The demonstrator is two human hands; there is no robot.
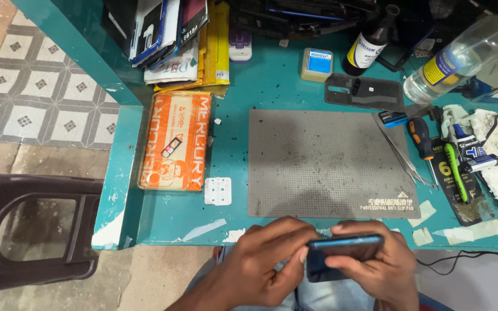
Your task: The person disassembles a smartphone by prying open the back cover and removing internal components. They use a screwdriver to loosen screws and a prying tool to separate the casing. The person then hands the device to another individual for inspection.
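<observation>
A dark blue smartphone (pixel 341 250) is held on edge just below the front edge of the teal workbench (pixel 272 86). My right hand (pixel 378 270) wraps around it from the right, fingers across its face. My left hand (pixel 266 262) grips its left end, thumb pressed at the corner. Both hands sit in front of the grey perforated work mat (pixel 327 164), which lies bare on the bench.
An orange packet (pixel 174 141) with a SIM tray lies left of the mat. Tweezers (pixel 402 152), a screwdriver (pixel 425 144), tubes and a rag crowd the right side. Bottles (pixel 462 52), a phone back cover (pixel 364 92) and stacked phone cases stand behind. A dark plastic stool (pixel 30 230) is at left.
</observation>
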